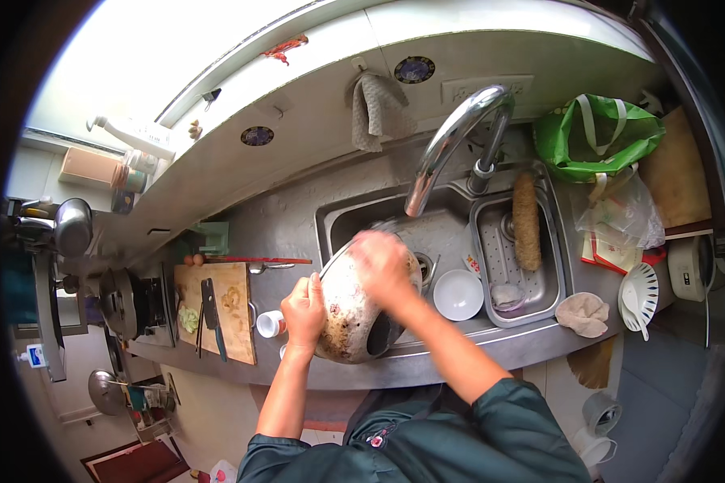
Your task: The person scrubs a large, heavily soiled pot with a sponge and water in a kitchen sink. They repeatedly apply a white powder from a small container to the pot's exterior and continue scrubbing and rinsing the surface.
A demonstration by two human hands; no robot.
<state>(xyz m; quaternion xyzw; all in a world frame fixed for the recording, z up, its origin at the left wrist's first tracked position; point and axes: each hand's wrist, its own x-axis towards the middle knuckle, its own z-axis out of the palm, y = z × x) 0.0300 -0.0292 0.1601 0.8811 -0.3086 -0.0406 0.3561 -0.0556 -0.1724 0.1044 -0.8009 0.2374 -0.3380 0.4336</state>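
A stained, pale pot or pan (344,326) is tilted over the left side of a steel sink (444,229), its scorched outside facing me. My left hand (305,311) grips its left rim, thumb up. Blurred by motion, my right hand (380,262) lies against its upper surface; whether it holds a scrubber is hidden. Right of the pot, a white bowl (458,294) sits in the sink. A chrome faucet (453,145) arches above the basin, with no water visibly running. At the pot's left stands a small white-lidded jar (270,324).
On the left, a wooden cutting board (238,320) bears a knife (211,308) and chopped vegetable. A perforated steel basket (489,259) with a loofah (525,223) fills the sink's right side. Farther right are a green bag (580,166), a cloth (582,315) and a patterned slotted dish (640,296).
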